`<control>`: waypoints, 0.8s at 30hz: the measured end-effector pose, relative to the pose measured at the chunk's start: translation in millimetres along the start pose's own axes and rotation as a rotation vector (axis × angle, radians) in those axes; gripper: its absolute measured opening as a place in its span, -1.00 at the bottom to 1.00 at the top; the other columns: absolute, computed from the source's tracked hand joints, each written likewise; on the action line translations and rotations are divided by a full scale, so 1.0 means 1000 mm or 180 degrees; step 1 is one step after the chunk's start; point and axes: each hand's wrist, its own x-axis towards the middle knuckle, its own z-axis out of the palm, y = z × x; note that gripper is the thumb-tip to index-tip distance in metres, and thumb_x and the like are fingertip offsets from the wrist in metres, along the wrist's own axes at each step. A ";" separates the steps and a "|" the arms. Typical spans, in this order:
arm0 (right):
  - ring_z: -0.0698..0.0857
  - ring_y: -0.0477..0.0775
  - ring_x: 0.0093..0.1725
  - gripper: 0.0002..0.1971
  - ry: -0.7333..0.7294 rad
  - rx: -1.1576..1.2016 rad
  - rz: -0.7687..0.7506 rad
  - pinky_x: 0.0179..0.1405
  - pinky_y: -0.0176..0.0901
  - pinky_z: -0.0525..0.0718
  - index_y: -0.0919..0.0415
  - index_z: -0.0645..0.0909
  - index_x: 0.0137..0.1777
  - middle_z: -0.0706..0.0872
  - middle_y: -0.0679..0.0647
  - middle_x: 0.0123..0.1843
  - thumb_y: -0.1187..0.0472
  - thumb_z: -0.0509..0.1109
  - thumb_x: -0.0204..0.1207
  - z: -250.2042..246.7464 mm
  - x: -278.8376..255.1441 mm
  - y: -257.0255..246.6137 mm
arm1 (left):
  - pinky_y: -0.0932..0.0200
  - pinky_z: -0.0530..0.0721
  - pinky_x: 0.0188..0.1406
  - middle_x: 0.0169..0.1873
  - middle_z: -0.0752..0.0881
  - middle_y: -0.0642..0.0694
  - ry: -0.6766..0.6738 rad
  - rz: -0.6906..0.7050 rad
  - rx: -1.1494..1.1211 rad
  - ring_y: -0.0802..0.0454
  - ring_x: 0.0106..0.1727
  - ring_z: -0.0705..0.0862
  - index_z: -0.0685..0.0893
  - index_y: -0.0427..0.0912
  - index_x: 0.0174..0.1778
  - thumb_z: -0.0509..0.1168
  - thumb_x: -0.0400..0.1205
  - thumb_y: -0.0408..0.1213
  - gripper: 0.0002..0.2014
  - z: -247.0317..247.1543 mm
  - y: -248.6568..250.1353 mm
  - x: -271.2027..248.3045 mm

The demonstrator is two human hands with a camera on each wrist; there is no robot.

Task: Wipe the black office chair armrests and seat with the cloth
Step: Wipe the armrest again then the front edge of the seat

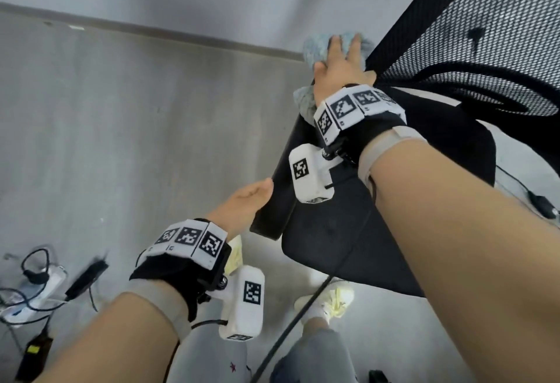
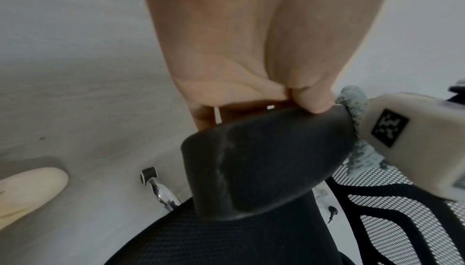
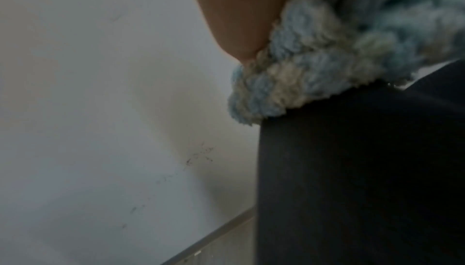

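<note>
The black office chair has a mesh back (image 1: 485, 34), a padded seat (image 1: 333, 237) and a long black armrest (image 1: 272, 213) running toward me. My right hand (image 1: 342, 64) lies flat with straight, spread fingers on a fluffy blue-and-white cloth (image 1: 315, 49), pressing it onto the armrest's far end. In the right wrist view the cloth (image 3: 352, 40) bulges over the armrest's edge (image 3: 365, 169) under my palm. My left hand (image 1: 242, 204) grips the armrest's near end (image 2: 264, 160), thumb on top and fingers underneath.
A power strip with tangled cables (image 1: 30, 291) and a black adapter (image 1: 85, 279) lie on the grey floor at left. My pale shoes (image 1: 330, 301) stand under the seat. A chrome chair leg with a caster (image 2: 161, 191) shows below. Another cable (image 1: 539, 201) runs at right.
</note>
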 end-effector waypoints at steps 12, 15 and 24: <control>0.38 0.28 0.17 -0.46 -0.0430 0.0024 -0.1266 0.12 0.13 0.51 -0.11 -0.12 0.62 -0.31 -0.09 0.66 0.01 -0.02 0.68 0.029 -0.120 0.021 | -0.06 0.48 0.40 0.21 0.67 -0.20 0.0247 0.0235 -0.1329 -0.11 0.30 0.61 0.59 -0.17 0.23 -0.04 0.71 -0.04 -0.59 0.016 -0.020 0.002; 0.34 0.24 0.09 -0.44 -0.0533 -0.0185 -0.1677 0.02 0.04 0.48 -0.14 -0.14 0.61 -0.31 -0.08 0.66 0.03 -0.01 0.68 0.042 -0.149 0.031 | -0.05 0.34 0.51 0.50 0.41 -0.19 0.0234 0.0260 -0.2013 -0.12 0.51 0.40 0.30 -0.15 0.53 -0.27 0.65 0.21 -0.32 0.015 -0.016 0.004; 0.37 0.27 0.15 -0.40 -0.1026 -0.0721 -0.2526 -0.22 0.00 0.37 -0.13 0.17 0.56 -0.16 -0.27 0.65 0.25 0.05 0.52 0.075 -0.210 0.042 | -0.09 0.69 0.00 0.19 0.67 -0.33 0.0091 0.0093 -0.2167 -0.23 0.12 0.71 0.47 -0.26 0.38 -0.37 0.42 0.51 0.02 -0.003 -0.010 -0.001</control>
